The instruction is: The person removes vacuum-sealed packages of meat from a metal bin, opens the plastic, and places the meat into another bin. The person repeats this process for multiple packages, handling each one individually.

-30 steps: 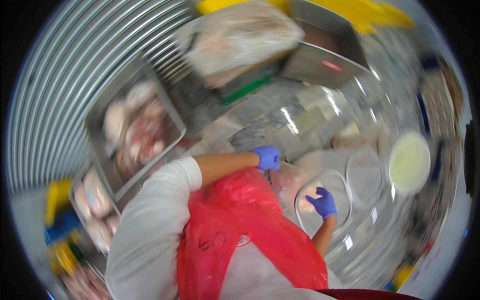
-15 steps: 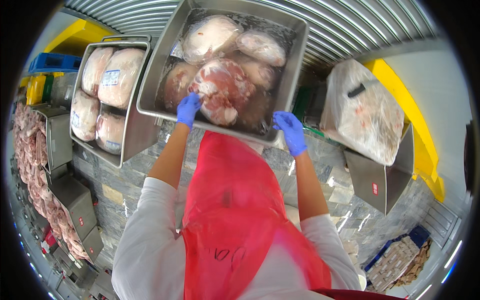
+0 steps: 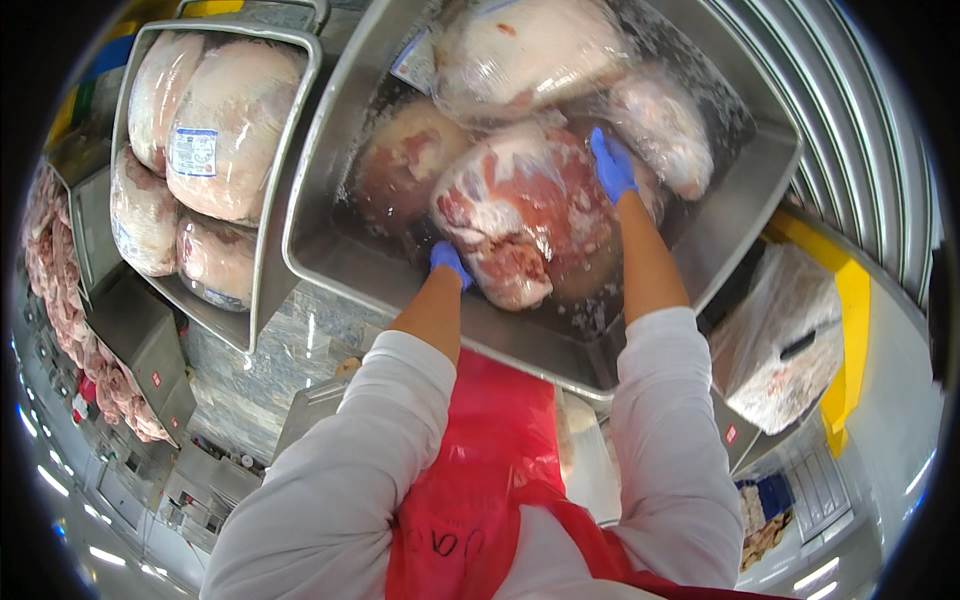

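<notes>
A large raw cut of meat, red with pale fat, lies partly under water in a deep metal tub. My gloved left hand presses against its lower left side, with the fingertips tucked out of sight. On its right side, my gloved right hand lies with fingers pointing away from me. Between them my hands clasp the cut. Around it in the water sit a big pale plastic-wrapped piece, a smaller wrapped piece and a darker piece.
Left of the tub, a metal bin holds several wrapped, labelled meat pieces. At the right stands a container under a clear plastic cover, beside a yellow barrier. Loose meat fills bins at the far left. Ridged metal borders the tub.
I have leaned in over the tub, which now looks larger. My right hand has gone from the tub's near rim to the meat's right side; my left has shifted lower along its left side.
</notes>
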Available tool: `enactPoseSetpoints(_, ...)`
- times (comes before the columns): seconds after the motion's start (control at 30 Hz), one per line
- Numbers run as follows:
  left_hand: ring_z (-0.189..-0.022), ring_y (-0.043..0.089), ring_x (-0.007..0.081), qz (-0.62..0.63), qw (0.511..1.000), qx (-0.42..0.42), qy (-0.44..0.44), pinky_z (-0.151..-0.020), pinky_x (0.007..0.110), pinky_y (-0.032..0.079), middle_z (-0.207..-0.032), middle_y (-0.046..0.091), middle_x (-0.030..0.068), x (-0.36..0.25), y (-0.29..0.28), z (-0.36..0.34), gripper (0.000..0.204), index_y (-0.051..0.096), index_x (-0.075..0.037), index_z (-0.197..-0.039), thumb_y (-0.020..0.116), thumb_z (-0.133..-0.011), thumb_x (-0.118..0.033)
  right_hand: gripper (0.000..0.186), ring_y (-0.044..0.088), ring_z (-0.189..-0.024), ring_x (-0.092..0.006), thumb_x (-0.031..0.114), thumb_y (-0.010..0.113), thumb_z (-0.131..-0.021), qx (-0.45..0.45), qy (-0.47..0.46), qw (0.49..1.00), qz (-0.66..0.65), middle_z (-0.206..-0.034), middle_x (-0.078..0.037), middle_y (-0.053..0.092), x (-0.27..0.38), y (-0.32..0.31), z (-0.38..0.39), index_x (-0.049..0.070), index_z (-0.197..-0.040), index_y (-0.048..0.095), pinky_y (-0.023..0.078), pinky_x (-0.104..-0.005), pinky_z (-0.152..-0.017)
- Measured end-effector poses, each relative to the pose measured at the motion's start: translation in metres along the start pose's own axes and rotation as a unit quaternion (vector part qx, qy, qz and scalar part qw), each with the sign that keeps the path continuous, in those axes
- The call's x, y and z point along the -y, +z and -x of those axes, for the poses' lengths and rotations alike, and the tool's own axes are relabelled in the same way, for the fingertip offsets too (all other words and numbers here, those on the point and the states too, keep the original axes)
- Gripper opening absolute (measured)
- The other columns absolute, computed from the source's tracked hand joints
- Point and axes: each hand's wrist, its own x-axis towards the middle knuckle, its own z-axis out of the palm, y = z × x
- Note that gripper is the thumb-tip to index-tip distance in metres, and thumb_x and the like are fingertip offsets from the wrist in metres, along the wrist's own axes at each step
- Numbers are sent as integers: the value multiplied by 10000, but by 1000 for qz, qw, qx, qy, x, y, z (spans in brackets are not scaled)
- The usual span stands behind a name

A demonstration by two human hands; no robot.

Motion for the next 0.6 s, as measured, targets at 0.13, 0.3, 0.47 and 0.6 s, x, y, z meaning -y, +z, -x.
enactPoseSetpoints(0.13,-1243,345,296,496,864,68,-54,-1042,464,250,-1371,358,93,-28,14,16,586,350,-132,-1332,272,-853,-462,786,309,-1269,-228,612,368,-853,107,28,976,-188,-1386,-133,328,-17,8,-34,3,-1347,308,250,-327,-1035)
enactPoseSetpoints(0.3,-1186,381,351,505,860,53,-54,-976,559,290,-1311,416,114,-20,1,-1,614,394,-134,-1303,221,-868,-530,853,218,-1297,-247,692,347,-800,179,177,958,-138,-1442,-91,213,25,18,-26,120,-1411,186,201,-403,-1048)
enactPoseSetpoints(0.47,-1176,404,313,499,862,63,-71,-991,504,293,-1306,430,101,-25,11,-2,613,387,-120,-1311,239,-884,-535,771,322,-1234,-257,632,462,-782,244,222,925,-189,-1389,-82,317,31,0,-24,145,-1363,322,268,-406,-1012)
enactPoseSetpoints(0.6,-1162,423,292,497,863,87,-29,-996,472,300,-1291,447,97,-44,19,-14,612,392,-106,-1306,257,-889,-532,647,432,-1147,-239,535,531,-794,232,240,909,-249,-1290,-81,446,24,2,-15,110,-1276,454,347,-383,-962)
